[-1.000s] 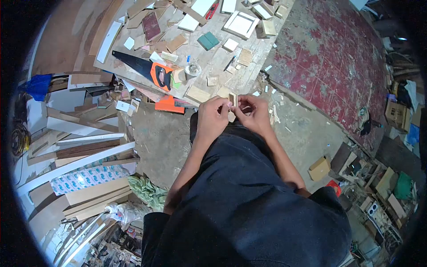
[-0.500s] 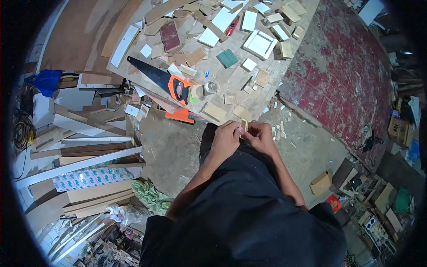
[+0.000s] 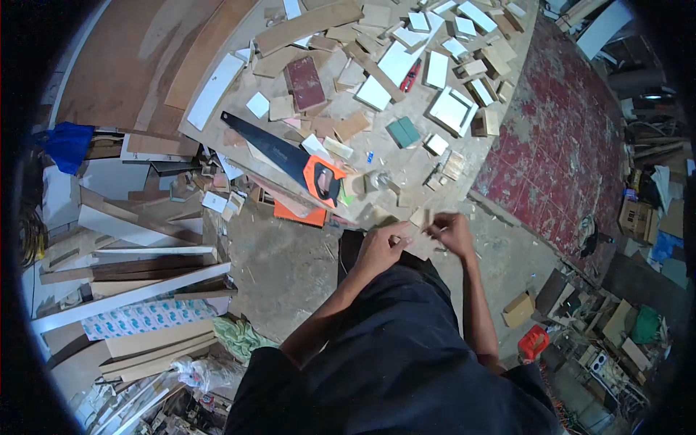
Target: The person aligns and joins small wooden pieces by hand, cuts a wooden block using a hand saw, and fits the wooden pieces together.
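Note:
At the near edge of the workbench (image 3: 355, 212), my left hand (image 3: 378, 250) is held palm down, fingers half bent. A gap shows between its thumb and forefinger, and I see nothing in it. My right hand (image 3: 455, 233) is a little to the right, its fingertips pinched on a small wooden strip (image 3: 428, 217) that is blurred by motion. Behind the fingers, a pale wood block (image 3: 416, 216) lies at the bench edge. A handsaw (image 3: 322, 180) with an orange and black handle lies beyond my left hand, beside a glass jar (image 3: 377, 180).
Wood offcuts, a dark red block (image 3: 304, 82), a green block (image 3: 403, 132), a red cutter (image 3: 410, 76) and a white framed panel (image 3: 452, 112) cover the bench. Boards (image 3: 138, 279) are stacked at left. A cardboard box (image 3: 519, 310) and a red container (image 3: 534, 342) sit on the right.
My hands, together on a small wooden piece before, have come apart. The right one has moved right with the strip. The view has shifted, so the bench shows lower and further right.

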`<state>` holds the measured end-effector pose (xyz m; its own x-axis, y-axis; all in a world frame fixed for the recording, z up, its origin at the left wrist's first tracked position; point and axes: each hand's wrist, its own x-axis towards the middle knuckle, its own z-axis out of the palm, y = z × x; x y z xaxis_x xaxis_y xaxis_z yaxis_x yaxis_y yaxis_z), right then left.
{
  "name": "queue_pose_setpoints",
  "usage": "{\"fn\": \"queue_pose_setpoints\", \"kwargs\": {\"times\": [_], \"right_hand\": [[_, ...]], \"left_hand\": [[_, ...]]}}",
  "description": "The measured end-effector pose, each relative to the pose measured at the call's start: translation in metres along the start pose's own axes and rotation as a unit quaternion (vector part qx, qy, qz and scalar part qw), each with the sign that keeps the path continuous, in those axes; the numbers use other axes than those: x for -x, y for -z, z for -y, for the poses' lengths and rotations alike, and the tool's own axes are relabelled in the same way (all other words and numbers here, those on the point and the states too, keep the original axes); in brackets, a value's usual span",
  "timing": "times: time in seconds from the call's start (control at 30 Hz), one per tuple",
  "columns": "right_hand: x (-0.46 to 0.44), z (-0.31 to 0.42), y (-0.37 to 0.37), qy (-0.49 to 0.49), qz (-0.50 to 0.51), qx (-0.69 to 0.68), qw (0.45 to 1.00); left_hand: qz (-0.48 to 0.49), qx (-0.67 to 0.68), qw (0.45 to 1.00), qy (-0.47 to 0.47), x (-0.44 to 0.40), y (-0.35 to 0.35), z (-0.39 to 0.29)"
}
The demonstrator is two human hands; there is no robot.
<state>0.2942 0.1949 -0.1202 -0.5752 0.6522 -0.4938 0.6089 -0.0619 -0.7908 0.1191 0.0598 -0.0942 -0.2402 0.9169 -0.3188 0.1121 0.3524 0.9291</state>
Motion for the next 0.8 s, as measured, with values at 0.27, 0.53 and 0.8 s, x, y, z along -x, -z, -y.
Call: {"fn": "queue_pose_setpoints", "kwargs": {"times": [0.27,0.53,0.8], "right_hand": [[-0.144,-0.042,0.003,-0.08,-0.102,0.144,0.981],[-0.192,0.115,-0.07,0.134,-0.139,0.171,0.966],[-0.308,0.154,-0.24,0.244,-0.066,0.384,0.888]], "left_hand": [[-0.079,-0.026,0.995,0.063,-0.02,0.111,0.102],[-0.172,0.048,0.98,0.085,-0.008,0.163,0.16],[-0.175,0.081,0.97,0.147,0.037,0.165,0.149]]}}
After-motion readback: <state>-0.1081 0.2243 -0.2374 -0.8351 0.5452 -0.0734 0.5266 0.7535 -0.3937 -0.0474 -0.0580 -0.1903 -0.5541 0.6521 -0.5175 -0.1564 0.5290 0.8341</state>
